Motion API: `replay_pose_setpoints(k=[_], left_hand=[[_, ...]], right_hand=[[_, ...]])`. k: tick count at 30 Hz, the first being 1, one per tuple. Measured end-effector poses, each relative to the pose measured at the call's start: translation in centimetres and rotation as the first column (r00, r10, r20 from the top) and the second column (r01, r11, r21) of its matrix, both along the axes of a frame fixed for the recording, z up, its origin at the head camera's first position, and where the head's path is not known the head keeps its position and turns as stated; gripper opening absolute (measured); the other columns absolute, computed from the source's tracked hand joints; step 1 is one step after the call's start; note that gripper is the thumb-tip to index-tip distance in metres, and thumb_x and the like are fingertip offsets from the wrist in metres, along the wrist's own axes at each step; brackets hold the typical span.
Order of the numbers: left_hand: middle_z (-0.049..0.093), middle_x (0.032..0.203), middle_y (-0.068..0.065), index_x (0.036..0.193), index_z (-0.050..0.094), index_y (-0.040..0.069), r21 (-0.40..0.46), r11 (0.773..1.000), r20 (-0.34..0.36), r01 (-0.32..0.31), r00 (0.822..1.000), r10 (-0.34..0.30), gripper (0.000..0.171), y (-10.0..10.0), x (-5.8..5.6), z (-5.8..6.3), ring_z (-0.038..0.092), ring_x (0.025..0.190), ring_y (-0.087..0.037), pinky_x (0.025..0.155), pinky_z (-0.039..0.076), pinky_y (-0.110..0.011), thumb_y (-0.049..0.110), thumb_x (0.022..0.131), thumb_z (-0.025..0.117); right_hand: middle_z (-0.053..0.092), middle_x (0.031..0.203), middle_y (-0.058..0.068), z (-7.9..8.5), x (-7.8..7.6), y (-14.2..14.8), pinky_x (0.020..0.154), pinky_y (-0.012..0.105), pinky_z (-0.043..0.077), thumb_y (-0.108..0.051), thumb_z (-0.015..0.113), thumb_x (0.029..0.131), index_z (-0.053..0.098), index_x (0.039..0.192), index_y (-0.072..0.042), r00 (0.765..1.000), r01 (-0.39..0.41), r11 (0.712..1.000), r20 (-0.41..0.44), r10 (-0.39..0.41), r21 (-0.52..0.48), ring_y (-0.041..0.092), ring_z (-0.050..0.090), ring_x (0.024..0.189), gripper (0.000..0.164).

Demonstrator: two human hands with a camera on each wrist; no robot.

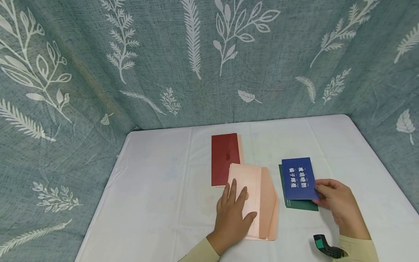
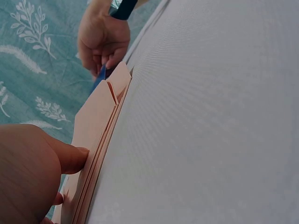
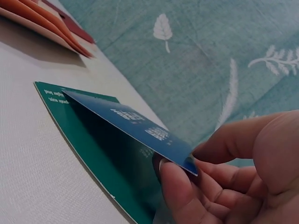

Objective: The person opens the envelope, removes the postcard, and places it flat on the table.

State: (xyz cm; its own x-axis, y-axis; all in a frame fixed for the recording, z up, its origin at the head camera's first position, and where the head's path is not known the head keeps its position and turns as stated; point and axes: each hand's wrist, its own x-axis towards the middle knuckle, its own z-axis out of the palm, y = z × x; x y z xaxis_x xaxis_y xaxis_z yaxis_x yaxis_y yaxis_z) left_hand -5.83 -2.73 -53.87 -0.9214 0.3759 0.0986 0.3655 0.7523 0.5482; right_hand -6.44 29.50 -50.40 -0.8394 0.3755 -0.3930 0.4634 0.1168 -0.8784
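My right hand (image 1: 337, 200) pinches the lower right edge of a blue card (image 1: 299, 178) printed with white characters. In the right wrist view that card (image 3: 135, 126) tilts up over a green card (image 3: 84, 135) lying on the table, its held edge raised. My left hand (image 1: 232, 214) rests with spread fingers on a stack of pale pink envelopes (image 1: 245, 174), whose flaps point right. The left wrist view shows the thumb on the top envelope (image 2: 96, 116) and the layered edges of the stack below it.
A dark red envelope (image 1: 224, 156) lies behind the pink stack, over another pale pink piece (image 1: 240, 145). A white cloth (image 1: 157, 189) covers the table. Patterned green-blue curtains (image 1: 209, 72) hang behind and at both sides. A black wrist strap (image 1: 327, 247) is by the right sleeve.
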Motion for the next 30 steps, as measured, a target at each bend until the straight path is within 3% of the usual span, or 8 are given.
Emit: replay_pose_setpoints(k=[5,14,24,30], left_hand=[[0.021,0.178,-0.018,0.162,0.052,0.009,-0.009,1.000,0.017,0.003,1.000,-0.002,0.076,-0.01,-0.04,0.00,0.019,0.162,-0.041,0.117,0.032,-0.064,0.036,0.097,0.081],[0.020,0.178,-0.018,0.163,0.051,0.009,-0.010,1.000,0.030,0.005,1.000,-0.005,0.076,-0.10,-0.01,0.04,0.018,0.162,-0.040,0.117,0.030,-0.065,0.036,0.098,0.081],[0.020,0.179,-0.017,0.164,0.050,0.009,-0.002,1.000,0.039,0.006,0.999,-0.006,0.076,-0.13,0.03,0.10,0.017,0.162,-0.040,0.117,0.030,-0.065,0.035,0.098,0.080],[0.020,0.178,-0.018,0.164,0.050,0.009,0.003,1.000,0.035,0.010,0.999,-0.010,0.076,-0.16,0.07,0.13,0.017,0.162,-0.041,0.117,0.030,-0.066,0.035,0.099,0.080]], right_hand=[[0.070,0.108,0.017,-0.07,0.04,-0.22,0.069,0.031,0.063,-0.008,0.055,0.111,0.057,0.140,0.015,0.999,-0.006,0.999,0.036,0.004,0.054,0.015,0.067,0.082,0.037],[0.069,0.110,0.020,0.12,0.21,-0.39,0.068,0.031,0.063,-0.008,0.055,0.111,0.057,0.140,0.016,0.998,-0.032,0.996,0.055,0.028,0.084,0.018,0.066,0.082,0.038],[0.068,0.096,0.013,0.28,0.31,-0.31,0.066,0.030,0.062,-0.008,0.056,0.109,0.059,0.134,0.018,0.995,-0.051,0.996,0.090,0.045,0.076,0.018,0.063,0.079,0.036],[0.069,0.097,0.016,0.38,0.30,-0.29,0.065,0.031,0.062,-0.010,0.055,0.110,0.060,0.132,0.019,0.995,-0.051,0.994,0.095,0.042,0.096,0.019,0.064,0.079,0.038]])
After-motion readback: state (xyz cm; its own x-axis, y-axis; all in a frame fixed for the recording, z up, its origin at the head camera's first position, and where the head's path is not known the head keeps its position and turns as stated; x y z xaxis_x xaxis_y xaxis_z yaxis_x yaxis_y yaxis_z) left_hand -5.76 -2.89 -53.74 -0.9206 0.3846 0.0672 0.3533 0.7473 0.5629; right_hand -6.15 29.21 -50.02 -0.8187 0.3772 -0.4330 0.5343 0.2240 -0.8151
